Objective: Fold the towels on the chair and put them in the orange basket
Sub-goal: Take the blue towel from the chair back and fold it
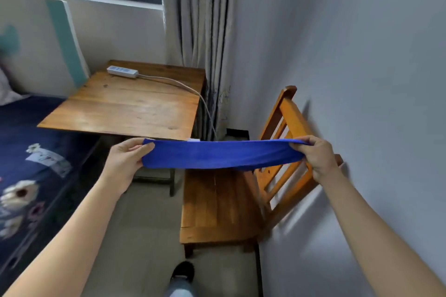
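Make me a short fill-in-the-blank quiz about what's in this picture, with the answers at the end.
1. The towel stretched between the left hand and the right hand is ____ in colour.
2. Under the towel stands a wooden ____.
3. The white power strip lies on the ____.
4. The chair's seat holds ____ towels.

Answers: blue; chair; table; no

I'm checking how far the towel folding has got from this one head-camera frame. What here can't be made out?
- Orange basket: nowhere in the head view, so its place and contents are unknown.
- Blue towel: stretched between left hand and right hand; its fold count can't be told from the band seen.
- Chair: the towel covers the seat's far end.
- White tag: too small to read.
- Bed: cut off by the left edge.
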`<state>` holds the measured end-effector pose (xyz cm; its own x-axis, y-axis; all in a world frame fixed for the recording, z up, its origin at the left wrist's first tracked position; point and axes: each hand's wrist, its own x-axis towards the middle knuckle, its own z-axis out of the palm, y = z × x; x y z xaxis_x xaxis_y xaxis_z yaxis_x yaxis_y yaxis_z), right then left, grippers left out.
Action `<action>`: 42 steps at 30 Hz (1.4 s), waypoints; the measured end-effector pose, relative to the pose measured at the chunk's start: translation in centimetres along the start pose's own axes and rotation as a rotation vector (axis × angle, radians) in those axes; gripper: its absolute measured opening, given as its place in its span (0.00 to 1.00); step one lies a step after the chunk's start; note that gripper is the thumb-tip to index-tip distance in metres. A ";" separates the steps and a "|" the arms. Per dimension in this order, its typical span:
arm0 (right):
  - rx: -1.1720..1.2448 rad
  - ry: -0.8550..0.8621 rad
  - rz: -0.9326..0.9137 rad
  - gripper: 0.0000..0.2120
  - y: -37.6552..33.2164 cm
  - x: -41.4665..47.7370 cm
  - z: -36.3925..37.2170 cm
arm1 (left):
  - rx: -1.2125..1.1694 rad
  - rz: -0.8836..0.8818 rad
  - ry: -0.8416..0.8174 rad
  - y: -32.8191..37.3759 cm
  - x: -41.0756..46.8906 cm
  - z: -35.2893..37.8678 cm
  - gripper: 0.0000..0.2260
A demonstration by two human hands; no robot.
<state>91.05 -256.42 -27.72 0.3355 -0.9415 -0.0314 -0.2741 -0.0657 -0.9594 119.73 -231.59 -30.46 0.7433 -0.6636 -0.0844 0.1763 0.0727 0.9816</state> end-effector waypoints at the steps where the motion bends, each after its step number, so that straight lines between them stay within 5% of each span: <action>1: -0.024 -0.009 0.030 0.11 1.6 -1.1 0.0 | 0.015 -0.047 0.032 -1.7 -1.3 -0.2 0.10; 9: -0.172 -0.071 0.393 0.06 13.9 -7.8 0.0 | 0.073 -0.408 0.108 -13.7 -8.2 -1.5 0.05; 16: -0.206 -0.085 0.528 0.03 16.8 -6.9 1.6 | 0.087 -0.530 0.157 -17.0 -7.2 -1.5 0.08; 32: -0.193 0.054 0.827 0.05 23.3 8.1 12.8 | 0.144 -0.778 0.317 -26.6 10.7 -1.7 0.03; 42: -0.236 0.179 0.833 0.09 34.6 17.2 18.5 | 0.340 -0.679 0.381 -35.6 20.9 0.3 0.03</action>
<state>104.04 -268.79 -66.60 -0.1967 -0.7502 -0.6313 -0.5523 0.6168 -0.5608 128.83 -248.29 -67.10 0.7235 -0.1821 -0.6659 0.5045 -0.5189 0.6901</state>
